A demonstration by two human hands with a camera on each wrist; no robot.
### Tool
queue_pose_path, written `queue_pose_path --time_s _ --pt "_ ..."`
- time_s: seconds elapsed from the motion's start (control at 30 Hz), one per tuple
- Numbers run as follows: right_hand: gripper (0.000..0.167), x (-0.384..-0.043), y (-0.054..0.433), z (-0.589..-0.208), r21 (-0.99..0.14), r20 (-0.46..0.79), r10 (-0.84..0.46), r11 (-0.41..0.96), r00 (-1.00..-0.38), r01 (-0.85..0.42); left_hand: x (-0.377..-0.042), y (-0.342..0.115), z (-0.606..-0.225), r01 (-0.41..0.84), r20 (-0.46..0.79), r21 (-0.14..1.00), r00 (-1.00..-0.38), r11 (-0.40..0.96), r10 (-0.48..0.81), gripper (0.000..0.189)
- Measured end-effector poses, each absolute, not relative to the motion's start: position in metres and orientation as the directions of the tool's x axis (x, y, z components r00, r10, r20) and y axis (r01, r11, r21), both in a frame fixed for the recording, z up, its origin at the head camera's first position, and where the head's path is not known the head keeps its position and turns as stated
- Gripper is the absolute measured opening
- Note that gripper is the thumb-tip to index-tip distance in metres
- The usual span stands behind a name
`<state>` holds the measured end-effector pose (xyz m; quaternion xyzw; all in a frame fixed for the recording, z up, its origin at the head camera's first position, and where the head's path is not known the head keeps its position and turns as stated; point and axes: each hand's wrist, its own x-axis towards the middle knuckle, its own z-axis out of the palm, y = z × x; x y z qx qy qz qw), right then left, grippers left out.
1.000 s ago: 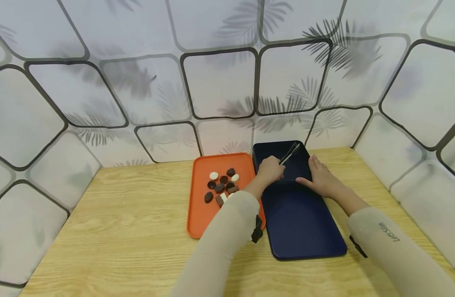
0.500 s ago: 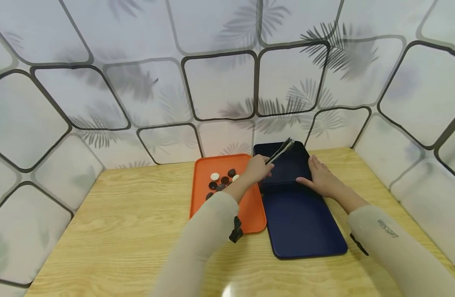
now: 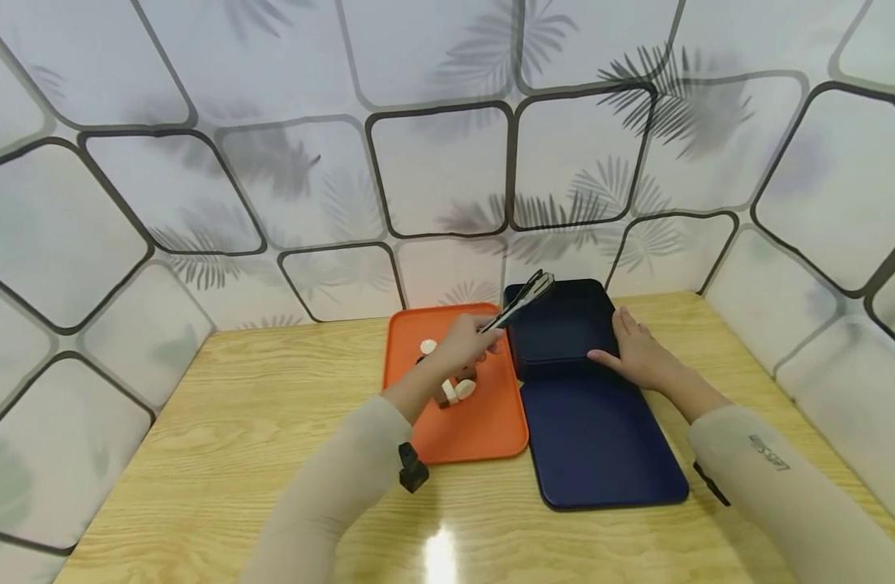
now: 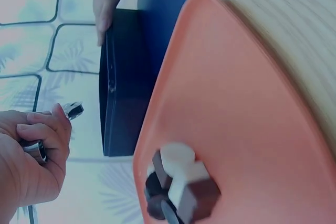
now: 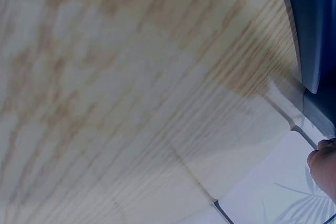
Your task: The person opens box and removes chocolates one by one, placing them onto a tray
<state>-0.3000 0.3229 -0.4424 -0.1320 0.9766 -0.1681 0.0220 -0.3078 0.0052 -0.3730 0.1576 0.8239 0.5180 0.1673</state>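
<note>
My left hand [image 3: 462, 345] grips metal tongs [image 3: 520, 302] above the orange tray [image 3: 484, 434], the tips pointing up and right towards the dark blue box. Chocolates [image 3: 465, 390] in white, brown and dark shades lie on that tray, partly hidden by my left hand and forearm. In the left wrist view, the fingers [image 4: 47, 135] curl round the tongs, high over the tray. My right hand [image 3: 637, 354] rests on the right side of the deep, dark blue box [image 3: 557, 369], its fingers straight along the side and the thumb at the front corner.
In front of the box lies a shallow blue tray [image 3: 604, 450], close beside the orange one. All stand on a wooden table [image 3: 272, 422]. A patterned cloth backdrop [image 3: 440, 170] rises right behind the box and along both sides.
My left hand has moved left with the tongs, from over the dark blue box to over the orange tray. My right hand has stayed at the box.
</note>
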Motion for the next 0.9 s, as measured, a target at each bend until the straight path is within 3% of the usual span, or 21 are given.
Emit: queue_pose_path --time_s 0.4,0.63,0.9 --pt "0.098 -0.3 0.321 -0.439 -0.347 0.005 -0.262 0.905 -0.965 -0.248 -0.298 -0.059 -0.366 -0.017 -0.146 0.948 -0.91 0.319 0.387 0.027" --pt "0.099 -0.301 0.321 -0.442 -0.356 0.006 -0.263 0.901 -0.965 -0.248 -0.288 -0.102 -0.367 0.028 -0.141 0.906 -0.92 0.422 0.365 0.039" --pt "0.099 -0.299 0.324 -0.445 -0.371 0.005 -0.264 0.895 -0.965 -0.247 -0.28 -0.137 -0.381 -0.035 -0.189 0.911 -0.92 0.41 0.343 0.041"
